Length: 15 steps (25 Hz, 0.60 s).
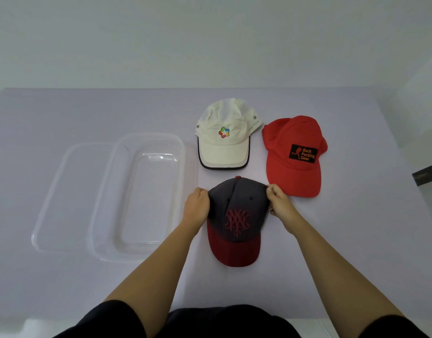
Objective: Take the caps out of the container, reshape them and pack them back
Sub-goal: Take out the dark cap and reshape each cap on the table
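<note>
Left hand [197,207] and right hand [279,203] each pinch a side of the dark cap [236,223], flat on the table [63,118] beside the clear container [139,196]; near table edge hidden by forearms.

Pale table against a plain wall

A wide table [63,276] with a smooth, pale lilac-grey top is seen filling most of the view, its far edge set against a bare off-white wall [210,40]. Soft, even light is spread across both, with hardly a shadow cast. At the right edge, a dark object [428,175] is glimpsed, too cropped to be identified.
</note>
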Tool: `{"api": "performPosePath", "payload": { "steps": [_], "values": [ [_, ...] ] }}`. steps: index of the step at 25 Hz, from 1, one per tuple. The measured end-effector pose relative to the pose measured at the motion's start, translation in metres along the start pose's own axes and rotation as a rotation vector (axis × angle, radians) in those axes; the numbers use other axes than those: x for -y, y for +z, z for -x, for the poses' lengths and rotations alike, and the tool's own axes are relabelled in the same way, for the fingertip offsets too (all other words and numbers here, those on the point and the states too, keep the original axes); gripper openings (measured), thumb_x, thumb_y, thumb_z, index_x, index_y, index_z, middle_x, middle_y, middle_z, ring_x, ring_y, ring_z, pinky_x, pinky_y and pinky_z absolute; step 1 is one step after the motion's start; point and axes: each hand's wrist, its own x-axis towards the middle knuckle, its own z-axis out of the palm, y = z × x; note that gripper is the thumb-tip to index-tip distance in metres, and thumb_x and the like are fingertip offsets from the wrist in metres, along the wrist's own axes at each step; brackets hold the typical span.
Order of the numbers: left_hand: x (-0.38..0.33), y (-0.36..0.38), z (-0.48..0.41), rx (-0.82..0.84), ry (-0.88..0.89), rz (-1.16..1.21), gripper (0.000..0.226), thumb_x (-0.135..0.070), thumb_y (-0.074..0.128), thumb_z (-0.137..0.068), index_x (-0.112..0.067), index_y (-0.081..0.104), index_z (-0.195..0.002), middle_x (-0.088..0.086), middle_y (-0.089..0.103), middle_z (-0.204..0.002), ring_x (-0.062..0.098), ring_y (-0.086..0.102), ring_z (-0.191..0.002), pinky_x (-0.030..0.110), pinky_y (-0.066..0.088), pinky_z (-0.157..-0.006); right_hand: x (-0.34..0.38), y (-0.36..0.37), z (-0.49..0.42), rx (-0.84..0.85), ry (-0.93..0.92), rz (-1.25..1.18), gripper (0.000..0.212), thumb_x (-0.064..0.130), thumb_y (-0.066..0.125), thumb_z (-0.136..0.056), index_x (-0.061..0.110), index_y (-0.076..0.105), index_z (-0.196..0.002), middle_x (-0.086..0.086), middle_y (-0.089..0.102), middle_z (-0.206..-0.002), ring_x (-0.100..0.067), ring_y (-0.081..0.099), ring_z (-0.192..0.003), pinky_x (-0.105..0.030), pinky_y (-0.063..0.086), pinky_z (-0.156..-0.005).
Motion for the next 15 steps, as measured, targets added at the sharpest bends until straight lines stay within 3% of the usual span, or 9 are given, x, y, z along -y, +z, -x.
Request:
{"api": "performPosePath", "payload": {
  "steps": [2,6,10,15],
  "values": [
    [0.001,0.002,-0.003,-0.022,-0.05,0.072,0.02,-0.016,0.029,-0.091,-0.012,0.042,-0.076,0.001,0.041,-0.073,0.015,0.034,-0.062,0.029,0.031,-0.058,0.0,-0.001,-0.002,-0.006,0.025,0.009,0.028,0.029,0.033,-0.101,0.022,0.042,-0.075,0.004,0.029,-0.064,-0.011,0.028,-0.058,-0.024,0.027,-0.056],
    [0.0,0.002,-0.005,-0.04,-0.064,0.2,0.017,-0.015,0.029,-0.091,-0.013,0.04,-0.079,0.002,0.038,-0.074,0.014,0.031,-0.062,0.027,0.03,-0.055,0.003,-0.003,0.0,0.013,-0.015,0.053,0.029,0.028,0.033,-0.101,0.021,0.042,-0.074,0.004,0.03,-0.065,-0.011,0.029,-0.059,-0.025,0.029,-0.058],
    [-0.001,0.007,0.001,-0.069,0.002,0.114,0.021,-0.019,0.025,-0.095,-0.013,0.045,-0.095,0.0,0.047,-0.08,0.015,0.043,-0.071,0.03,0.037,-0.062,0.009,-0.003,0.001,0.05,-0.081,0.194,0.022,0.027,0.034,-0.101,0.02,0.053,-0.091,0.008,0.042,-0.074,-0.006,0.038,-0.066,-0.022,0.032,-0.062],
    [-0.01,0.0,-0.003,-0.095,0.024,-0.026,0.022,-0.017,0.032,-0.093,-0.007,0.046,-0.078,0.003,0.045,-0.072,0.016,0.039,-0.064,0.027,0.034,-0.057,0.018,-0.008,0.001,0.054,-0.044,0.152,0.02,0.024,0.042,-0.098,0.021,0.055,-0.083,0.01,0.043,-0.067,-0.005,0.038,-0.061,-0.019,0.031,-0.058]
  ]
}}
